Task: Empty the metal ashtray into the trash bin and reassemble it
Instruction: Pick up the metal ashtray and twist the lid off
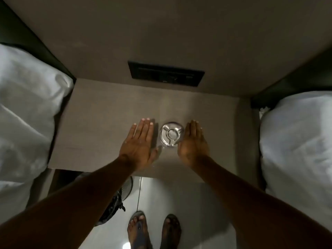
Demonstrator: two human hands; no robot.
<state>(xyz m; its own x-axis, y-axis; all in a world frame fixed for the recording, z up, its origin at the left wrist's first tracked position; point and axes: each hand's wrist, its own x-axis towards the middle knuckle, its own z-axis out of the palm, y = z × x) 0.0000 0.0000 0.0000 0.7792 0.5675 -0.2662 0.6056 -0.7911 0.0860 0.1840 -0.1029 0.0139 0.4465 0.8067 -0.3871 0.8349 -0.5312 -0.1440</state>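
Note:
A round shiny metal ashtray (171, 133) with a slotted lid sits on the beige bedside table (100, 126), between my two hands. My left hand (140, 142) lies flat, palm down, fingers straight, a short gap to the left of the ashtray. On the other side, my right hand (193, 141) is flat too, its inner edge right beside the ashtray's rim. Neither hand holds anything. A dark mesh trash bin (124, 191) with a black liner shows partly under my left forearm, on the floor below the table's front edge.
White pillows (27, 114) and bedding flank the table on both sides. A black switch panel (165, 73) is set in the wall behind the table. My sandalled feet (154, 229) stand on the pale tiled floor.

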